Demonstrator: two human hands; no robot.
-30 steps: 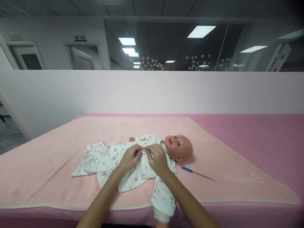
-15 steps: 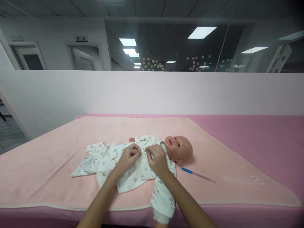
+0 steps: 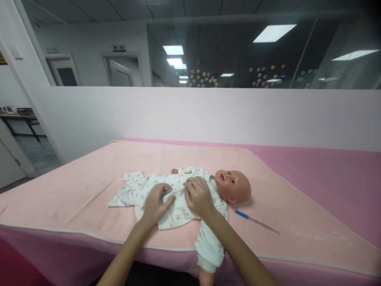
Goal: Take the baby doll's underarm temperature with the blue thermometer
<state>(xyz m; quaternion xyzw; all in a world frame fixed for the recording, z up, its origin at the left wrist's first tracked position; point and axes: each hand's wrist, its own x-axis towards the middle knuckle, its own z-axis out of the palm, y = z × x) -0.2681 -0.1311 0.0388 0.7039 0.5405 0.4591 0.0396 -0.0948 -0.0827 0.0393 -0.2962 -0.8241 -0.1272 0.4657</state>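
A baby doll (image 3: 235, 186) lies on its back on a pale pink blanket (image 3: 89, 190), head to the right, dressed in a white printed romper (image 3: 139, 190). My left hand (image 3: 156, 204) rests on the doll's belly and pinches the edge of the romper's front flap. Just to its right, my right hand (image 3: 198, 196) lies on the doll's chest with its fingers curled onto the cloth at the front opening. One romper sleeve (image 3: 208, 248) hangs over the table's near edge.
A thin stick with a blue end (image 3: 256, 221) lies on the blanket right of the doll. The blanket covers a darker pink tabletop (image 3: 327, 178). Behind it runs a low white wall (image 3: 190, 115) with dark glass above. A doorway and a corridor are at the left.
My left hand has slid leftward from the chest to the belly along the romper's front. The right hand stays on the chest. The view has shifted left.
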